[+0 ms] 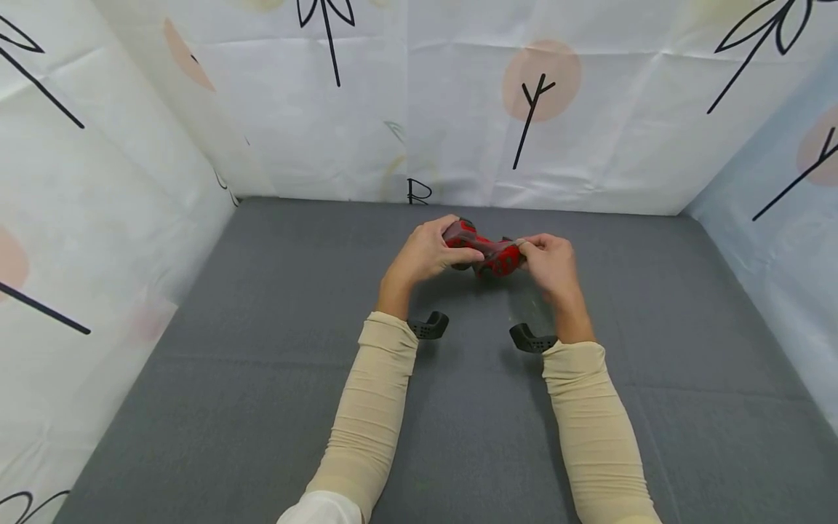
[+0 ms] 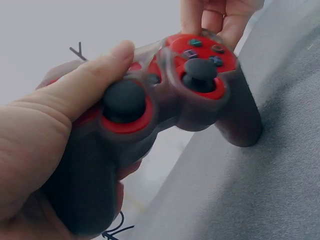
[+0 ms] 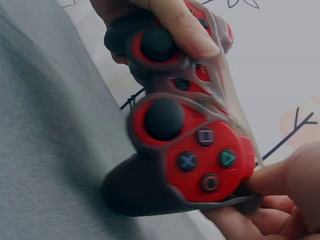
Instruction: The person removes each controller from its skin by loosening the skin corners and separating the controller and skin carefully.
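A red game controller [image 1: 503,261] with black thumbsticks is held up between both hands, tilted, close over the grey table. A translucent flexible cover [image 3: 226,87] wraps part of it; its edge stands away along the shoulder side in the right wrist view. My left hand [image 1: 424,249] grips the controller's left handle, thumb lying across the front beside a thumbstick [image 2: 125,100]. My right hand [image 1: 552,268] pinches the cover's edge at the corner near the face buttons [image 3: 210,182]. The fingers behind the controller are partly hidden.
The grey cloth-covered table [image 1: 262,407] runs back to white patterned fabric walls [image 1: 458,109] on the far side and left. A bluish fabric wall [image 1: 772,204] stands at the right. Black wrist mounts [image 1: 428,326] stick out inward from both wrists.
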A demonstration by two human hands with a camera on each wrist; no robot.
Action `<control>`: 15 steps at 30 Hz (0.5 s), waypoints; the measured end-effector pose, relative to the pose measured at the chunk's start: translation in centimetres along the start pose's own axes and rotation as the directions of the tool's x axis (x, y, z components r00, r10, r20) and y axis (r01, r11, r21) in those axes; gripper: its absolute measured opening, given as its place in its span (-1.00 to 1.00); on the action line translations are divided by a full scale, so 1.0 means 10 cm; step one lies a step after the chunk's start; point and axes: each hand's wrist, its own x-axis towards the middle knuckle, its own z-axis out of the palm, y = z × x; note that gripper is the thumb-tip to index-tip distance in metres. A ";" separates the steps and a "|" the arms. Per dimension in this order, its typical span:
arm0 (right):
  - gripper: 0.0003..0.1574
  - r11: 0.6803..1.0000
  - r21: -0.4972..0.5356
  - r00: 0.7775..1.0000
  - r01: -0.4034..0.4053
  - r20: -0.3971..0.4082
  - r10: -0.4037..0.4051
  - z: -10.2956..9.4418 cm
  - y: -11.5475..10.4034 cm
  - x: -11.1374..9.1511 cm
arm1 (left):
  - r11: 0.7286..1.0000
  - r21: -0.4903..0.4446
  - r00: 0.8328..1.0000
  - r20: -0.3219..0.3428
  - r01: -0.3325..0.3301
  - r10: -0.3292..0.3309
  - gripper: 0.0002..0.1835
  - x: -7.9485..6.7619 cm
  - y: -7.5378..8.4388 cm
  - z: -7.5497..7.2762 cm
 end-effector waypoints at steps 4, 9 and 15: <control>-0.55 0.996 0.084 1.000 -0.011 -0.006 0.012 0.04 0.01 0.03 | 0.999 -0.023 0.999 -0.024 0.024 -0.025 -0.50 0.00 0.01 0.01; -0.55 0.988 0.153 1.000 0.002 -0.018 0.000 0.10 0.04 0.06 | 0.996 -0.072 0.997 -0.045 0.058 -0.062 -0.49 0.01 0.00 0.01; -0.53 0.972 0.233 1.000 0.017 0.008 -0.020 0.17 0.11 0.10 | 0.977 -0.185 0.992 -0.047 0.104 -0.114 -0.42 0.02 -0.09 0.01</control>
